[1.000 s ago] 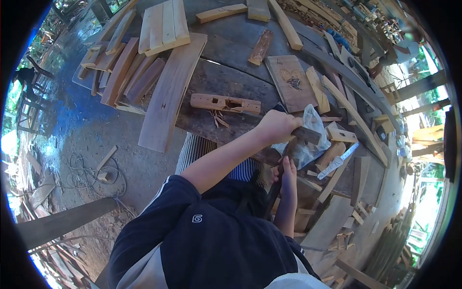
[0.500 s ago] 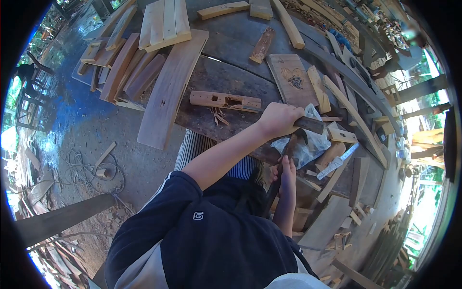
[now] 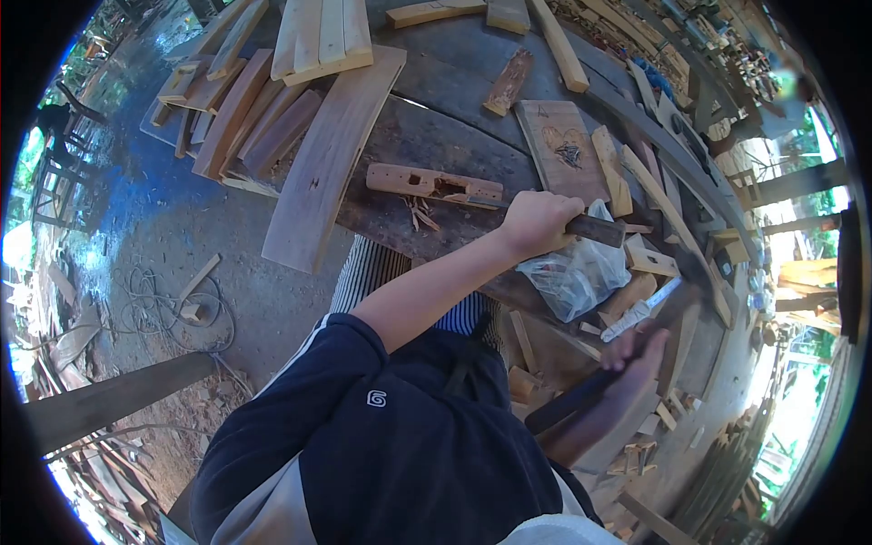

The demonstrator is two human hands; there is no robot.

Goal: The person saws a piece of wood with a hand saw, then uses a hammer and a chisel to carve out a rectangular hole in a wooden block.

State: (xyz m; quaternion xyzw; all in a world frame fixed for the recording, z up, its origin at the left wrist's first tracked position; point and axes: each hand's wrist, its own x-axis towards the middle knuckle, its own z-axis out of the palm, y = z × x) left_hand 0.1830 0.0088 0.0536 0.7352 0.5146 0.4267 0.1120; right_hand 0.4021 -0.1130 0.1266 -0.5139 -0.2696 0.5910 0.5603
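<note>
My left hand (image 3: 542, 222) is wrapped round the handle of a chisel (image 3: 599, 229). The chisel's blade points left and reaches the pale wooden block (image 3: 434, 184), which has cut slots and lies on the dark bench. Wood chips (image 3: 418, 214) lie just below the block. Off to the right, my right hand (image 3: 636, 352) grips a hammer by its dark handle (image 3: 574, 400); hand and hammer are smeared by motion, and the head is hard to make out. A clear plastic bag (image 3: 581, 277) sits on the bench between my hands.
A long board (image 3: 331, 163) juts over the bench's left edge beside stacked wood pieces (image 3: 259, 123). Nails (image 3: 569, 154) lie on a flat board (image 3: 554, 127) beyond the block. A saw-like blade with wrapped handle (image 3: 636, 313) lies at right. Cord (image 3: 177, 309) coils on the floor.
My right hand has swung the hammer away to the right from near the chisel's handle end. My left hand still holds the chisel at the block; the view has shifted slightly.
</note>
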